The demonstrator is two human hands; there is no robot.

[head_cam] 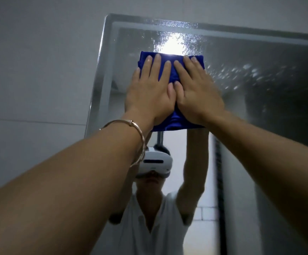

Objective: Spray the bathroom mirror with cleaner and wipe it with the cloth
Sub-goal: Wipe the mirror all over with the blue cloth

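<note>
Both hands are laid flat on the cloth (177,120), fingers straight and spread, pressing it against the mirror (259,116); neither hand curls round it or pinches it. The left hand (149,92) and right hand (199,94) lie side by side with the thumbs meeting at the centre. The cloth is folded to a pad whose long axis runs up and down beneath the palms. Its top edge shows just past the fingertips and its bottom edge just below the wrists. It sits high on the glass, close to the upper left corner of the frame. Spray droplets (177,39) cover the glass directly above the fingertips, under a bright glare. A second scatter of droplets lies to the right, beyond the right hand's outer edge. The left hand is the nearer to the frame edge; the right hand is the nearer to the wet patch on the right. Judgement: spraying appears done and wiping is in hand. The next stroke turns on the wet ground lying up and rightward of the grip. The glass below the wrists looks free of droplets, though glare and reflection make that uncertain. A bracelet (140,137) rings the left wrist, clear of the glass.
</note>
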